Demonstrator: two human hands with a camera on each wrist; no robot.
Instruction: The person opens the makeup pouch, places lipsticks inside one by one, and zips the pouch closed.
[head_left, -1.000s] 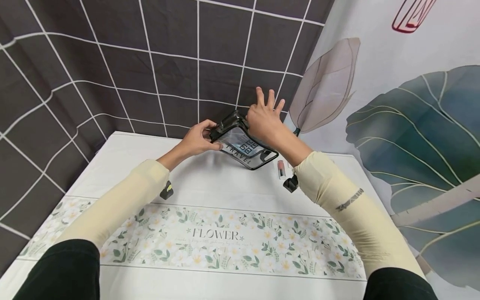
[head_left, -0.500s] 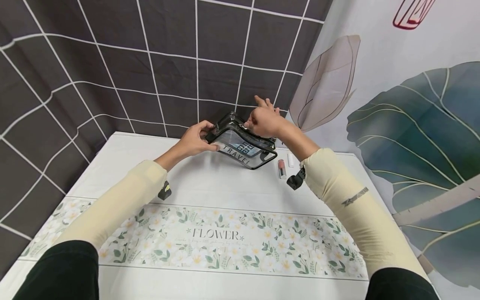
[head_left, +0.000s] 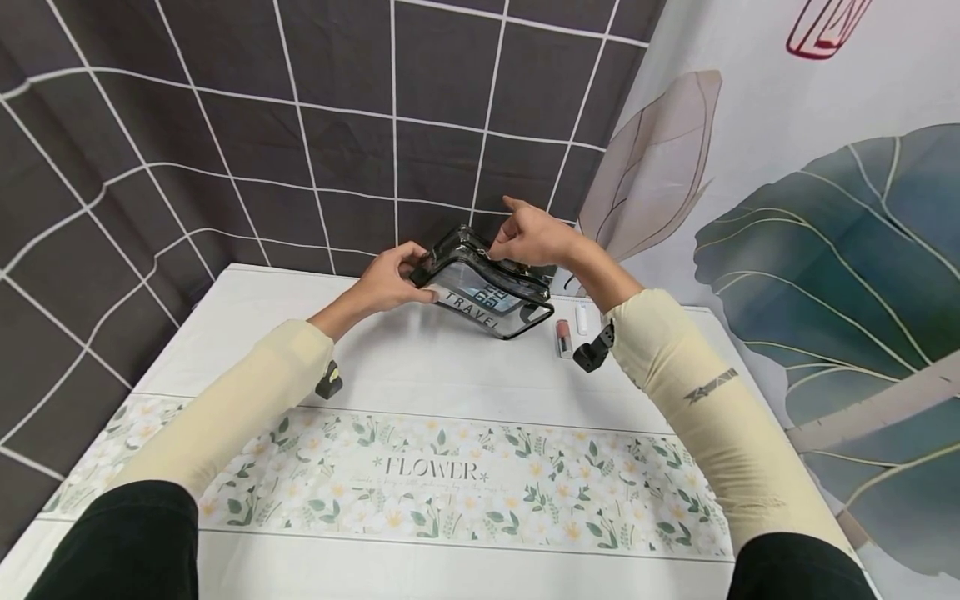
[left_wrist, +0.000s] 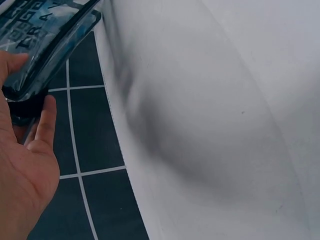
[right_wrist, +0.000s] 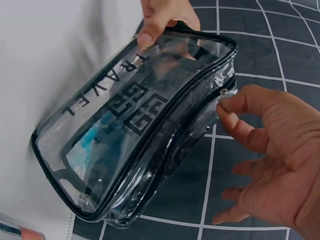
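Left hand (head_left: pixel 390 279): your thumb presses the front face at one end of the clear pouch (head_left: pixel 480 292), fingers behind it, so that end is gripped. Right hand (head_left: pixel 534 236): thumb and index finger pinch the zipper pull (right_wrist: pixel 223 93); the other fingers stand loosely apart, off the plastic.

Key relation: the pouch lies between your hands, tilted, its long axis running from your left grip away to the right and slightly toward you. The zip runs along the upper side, roughly with that axis. The pull sits toward the end you grip, so most of the track stretches away from your left hand, toward the free end. Your right hand is nearer the zip; your left anchors the opposite side of the pull. How far the teeth are parted: cannot tell.

Through the wall, under the lettering, something bluish shows; contents unclear. Whether the lower edge touches the table (head_left: pixel 405 367): cannot tell.

Farther out: a pink-topped tube (head_left: pixel 563 339) and a small white item (head_left: pixel 582 318) lie just right of the free end. Behind: dark grid cloth (head_left: pixel 247 142).
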